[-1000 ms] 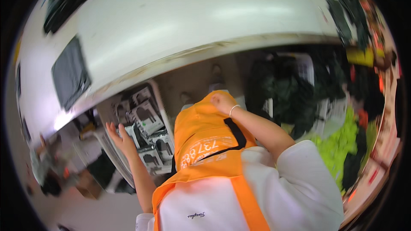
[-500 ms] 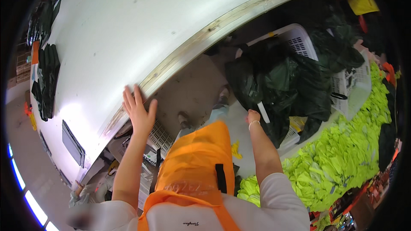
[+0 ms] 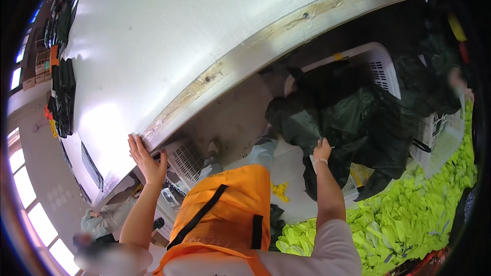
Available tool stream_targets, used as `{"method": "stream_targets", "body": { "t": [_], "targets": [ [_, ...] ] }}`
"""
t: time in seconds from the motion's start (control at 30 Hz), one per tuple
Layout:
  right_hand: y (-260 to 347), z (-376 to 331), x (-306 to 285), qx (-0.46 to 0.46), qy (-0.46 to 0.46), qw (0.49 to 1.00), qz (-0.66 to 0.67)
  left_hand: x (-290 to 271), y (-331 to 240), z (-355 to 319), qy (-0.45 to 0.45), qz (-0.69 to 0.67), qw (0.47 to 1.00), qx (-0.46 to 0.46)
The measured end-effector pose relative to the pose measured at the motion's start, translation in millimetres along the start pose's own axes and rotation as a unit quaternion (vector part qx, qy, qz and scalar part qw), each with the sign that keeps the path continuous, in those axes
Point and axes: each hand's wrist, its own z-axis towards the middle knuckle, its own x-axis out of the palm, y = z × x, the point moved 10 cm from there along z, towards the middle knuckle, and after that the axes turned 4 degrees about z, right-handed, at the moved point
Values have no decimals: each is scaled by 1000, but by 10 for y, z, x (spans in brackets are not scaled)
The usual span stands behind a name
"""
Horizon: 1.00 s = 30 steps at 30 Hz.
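Observation:
My left hand (image 3: 146, 159) rests flat, fingers spread, on the metal-trimmed edge of a big white table (image 3: 174, 51). My right hand (image 3: 322, 151) reaches down and grips a heap of dark green garments (image 3: 353, 122) that spills out of a white slatted plastic crate (image 3: 381, 66). I wear an orange vest (image 3: 225, 220) with black straps over a white shirt, filling the lower middle of the view.
A mound of neon yellow garments (image 3: 414, 214) lies at the lower right. Another white slatted crate (image 3: 186, 158) sits under the table edge. Dark folded items (image 3: 61, 97) are stacked on the table's far left. My shoe (image 3: 212, 149) stands on the bare concrete floor.
The view has swung from my chest down toward the floor. My left hand went from the crate up to the table edge. My right hand left my vest and took hold of the dark garments.

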Motion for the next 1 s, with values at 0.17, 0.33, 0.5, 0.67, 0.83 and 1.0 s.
{"method": "stream_targets", "body": {
  "t": [0.17, 0.33, 0.5, 0.67, 0.83, 1.0],
  "targets": [
    [160, -869, -1714, -30, -202, 971, 124, -62, 85, -58, 76, -1, 996, -48],
    [862, -1613, -3729, -54, -398, 898, 178, -123, 103, -69, 109, -17, 992, -56],
    [3021, -2394, -5101, -268, -495, 737, 373, -73, 113, -43, 164, -42, 983, -77],
    [6019, -3755, -4866, -652, -339, 576, 358, -42, 358, -113, 202, -117, 970, -74],
    [8016, -5211, -2644, -833, -89, 524, 150, -190, 745, -144, 137, -420, 893, -83],
    [7445, -5151, 114, -799, 213, 560, -50, -39, 1678, -318, 64, -589, 789, -163]
  ]
}}
